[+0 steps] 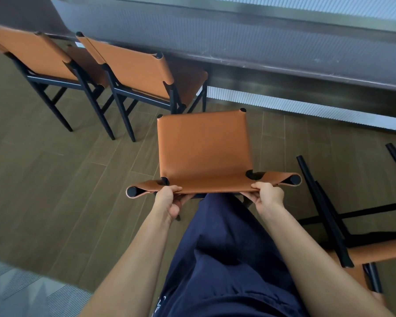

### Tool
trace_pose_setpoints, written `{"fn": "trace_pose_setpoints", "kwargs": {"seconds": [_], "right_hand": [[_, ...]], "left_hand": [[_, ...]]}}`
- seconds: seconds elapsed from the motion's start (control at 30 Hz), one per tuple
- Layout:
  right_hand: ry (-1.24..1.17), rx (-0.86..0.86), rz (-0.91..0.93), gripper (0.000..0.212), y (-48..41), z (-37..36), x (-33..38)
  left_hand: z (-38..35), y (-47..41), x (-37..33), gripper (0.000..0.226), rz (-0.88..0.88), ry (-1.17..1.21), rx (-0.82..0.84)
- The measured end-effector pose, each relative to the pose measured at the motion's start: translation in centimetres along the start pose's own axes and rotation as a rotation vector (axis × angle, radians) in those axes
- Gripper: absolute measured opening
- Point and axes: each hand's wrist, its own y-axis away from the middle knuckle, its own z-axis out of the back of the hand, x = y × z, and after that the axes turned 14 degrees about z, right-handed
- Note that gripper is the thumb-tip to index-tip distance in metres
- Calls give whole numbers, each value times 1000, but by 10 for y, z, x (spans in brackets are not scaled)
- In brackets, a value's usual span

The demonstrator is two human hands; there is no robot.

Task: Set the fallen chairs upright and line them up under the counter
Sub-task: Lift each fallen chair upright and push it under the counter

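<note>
On my feed, a floor of brown wood-look planks (pixel 55 179) in staggered rows fills most of the view. In the near left corner lies a grey ribbed patch (pixel 21 291), perhaps a mat, though the lens blurs it there. Navy cloth (pixel 226 259) hangs down the near middle, with small white print (pixel 161 303) low on it. Far right, a pale ribbed strip (pixel 284 106) meets the floor, and a bright bluish pane (pixel 329 5) runs above.

The middle chair (pixel 204 145) wears smooth tan leather-like covering with a soft sheen over matt black posts. The fallen chair (pixel 325 213) at four o'clock shows matt black legs. The floor (pixel 55 168) looks like matt wood-grain planks. At twelve o'clock the desk (pixel 284 72) has a brushed, metal-looking edge and finely ribbed panels.
</note>
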Motion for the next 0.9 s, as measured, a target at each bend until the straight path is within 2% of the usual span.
{"fn": "trace_pose_setpoints", "kwargs": {"seconds": [0.13, 0.27, 0.43, 0.9], "right_hand": [[48, 15, -25, 20, 4, -7, 2], [56, 11, -56, 21, -1, -18, 3], [41, -19, -112, 19, -2, -7, -5], [20, -51, -120, 21, 11, 5, -11]], "left_hand": [[5, 2, 0, 21, 15, 48, -5], [2, -5, -11, 34, 18, 39, -18], [-2, -5, -8, 27, 32, -27, -50], [5, 3, -4, 31, 33, -75, -40]]}}
